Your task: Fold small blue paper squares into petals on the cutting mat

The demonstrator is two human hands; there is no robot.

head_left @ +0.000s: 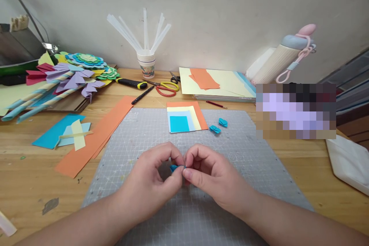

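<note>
Blue paper piece (173,168) mostly buried between pinching fingertips of left hand (150,180) and right hand (213,177); fold shape unreadable. Pixelated block (296,111) beyond-right of the grip masks whatever's there. White item (350,163) far right of the grip is cropped by the edge.

One head-worn camera looks forward and down at the bench (302,161), close above the left grip (150,178) and right grip (211,177). Beyond them it faces the wall (230,7).
</note>
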